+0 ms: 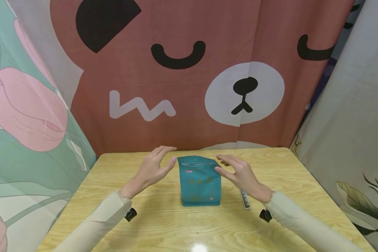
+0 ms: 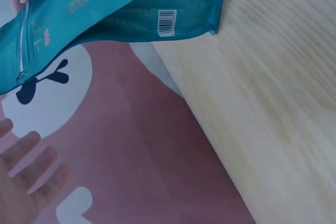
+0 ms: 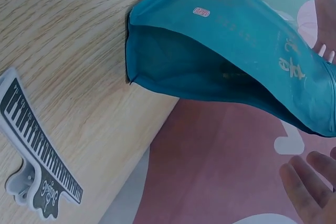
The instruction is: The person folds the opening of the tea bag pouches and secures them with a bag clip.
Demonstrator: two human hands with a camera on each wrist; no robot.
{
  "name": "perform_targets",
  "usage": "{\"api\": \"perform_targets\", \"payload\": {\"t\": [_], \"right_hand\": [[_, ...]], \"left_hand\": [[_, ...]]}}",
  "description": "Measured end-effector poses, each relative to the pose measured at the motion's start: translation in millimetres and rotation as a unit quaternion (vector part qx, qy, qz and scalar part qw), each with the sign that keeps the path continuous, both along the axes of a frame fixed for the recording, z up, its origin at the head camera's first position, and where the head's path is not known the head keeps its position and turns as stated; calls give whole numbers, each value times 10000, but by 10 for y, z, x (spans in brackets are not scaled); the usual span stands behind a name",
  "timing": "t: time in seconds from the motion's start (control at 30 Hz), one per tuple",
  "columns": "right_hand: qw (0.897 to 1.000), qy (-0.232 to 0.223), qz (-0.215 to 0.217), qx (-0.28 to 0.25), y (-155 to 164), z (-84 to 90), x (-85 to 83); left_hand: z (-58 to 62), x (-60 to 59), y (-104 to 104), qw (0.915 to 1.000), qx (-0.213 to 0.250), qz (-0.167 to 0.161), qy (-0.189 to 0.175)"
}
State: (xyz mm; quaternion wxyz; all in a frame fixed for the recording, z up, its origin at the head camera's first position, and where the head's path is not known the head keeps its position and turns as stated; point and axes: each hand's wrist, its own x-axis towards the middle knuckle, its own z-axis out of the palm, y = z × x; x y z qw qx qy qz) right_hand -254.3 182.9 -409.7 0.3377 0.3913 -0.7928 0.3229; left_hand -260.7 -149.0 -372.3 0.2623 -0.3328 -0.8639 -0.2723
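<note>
A teal zip-top pouch [image 1: 200, 185] stands upright on the table, with gold lettering and small pink marks on its front. Its zip strip runs just below the top edge, and a barcode shows on its side in the left wrist view. To the left of the pouch, my left hand [image 1: 152, 167] is held up with fingers extended and thumb apart, holding nothing. My right hand [image 1: 242, 174] mirrors it on the other side, thumb tip right at the pouch's upper right corner. Both sets of fingers [image 3: 299, 179] look spread in the wrist views.
A clip with a piano-key pattern [image 3: 44, 153] lies on the wood-grain table [image 1: 113, 224], right of the pouch and partly under my right hand in the head view. Behind the table hangs a curtain with a bear face [image 1: 189, 84]; patterned cloths flank both sides.
</note>
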Motion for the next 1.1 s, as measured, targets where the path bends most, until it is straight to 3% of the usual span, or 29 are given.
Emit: {"api": "perform_targets", "payload": {"t": [0.77,1.1], "right_hand": [[9993,202,92,-300,-104,24,17],[9987,375,31,-334,-136,50,31]], "left_hand": [[75,0,334,9989,-179,-419,119],[128,10,492,9955,-242,-695,594]]}}
